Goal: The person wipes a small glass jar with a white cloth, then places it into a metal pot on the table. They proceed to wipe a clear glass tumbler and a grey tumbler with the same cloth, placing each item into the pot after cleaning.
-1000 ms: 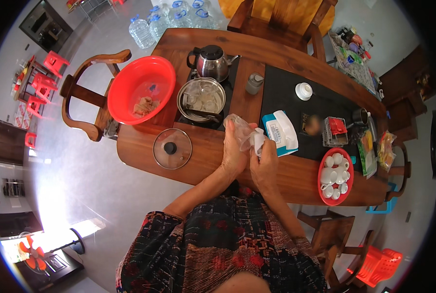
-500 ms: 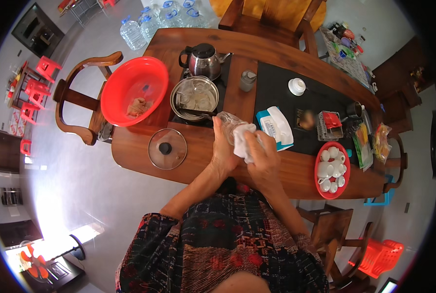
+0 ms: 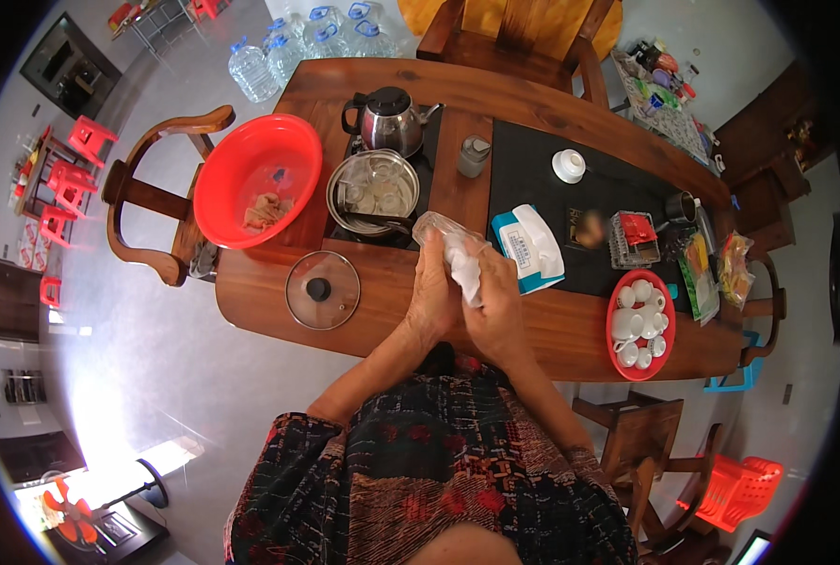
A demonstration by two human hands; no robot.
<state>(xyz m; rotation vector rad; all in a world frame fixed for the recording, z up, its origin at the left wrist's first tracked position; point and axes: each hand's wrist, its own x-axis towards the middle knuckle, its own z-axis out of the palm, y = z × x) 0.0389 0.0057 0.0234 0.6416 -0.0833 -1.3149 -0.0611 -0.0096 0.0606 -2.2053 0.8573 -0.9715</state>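
Over the table's near edge, my left hand (image 3: 429, 290) is wrapped round a clear glass vessel (image 3: 435, 226), tilted with its far end toward the pot. My right hand (image 3: 495, 306) grips a crumpled white tissue (image 3: 464, 269) and presses it at the vessel's near end. Fingers hide part of the vessel, so I cannot tell its full shape. Just beyond stands a steel pot (image 3: 331, 196) with clear glassware in it and a dark handle pointing at my hands. A glass lid (image 3: 298, 303) with a black knob lies nearer. Right of my hands is a tissue pack (image 3: 539, 250).
A red basin (image 3: 210, 202) with a tan cloth stands left, and a steel kettle (image 3: 387, 130) behind the pot. Toward the right are a grey jar (image 3: 474, 157), a white lidded cup (image 3: 569, 167), a wire basket (image 3: 633, 252), and a red tray (image 3: 614, 344) of white teaware.
My right hand has turned and drawn in closer to my left. The tissue now hangs lower between my hands, and more of the vessel's far end shows.
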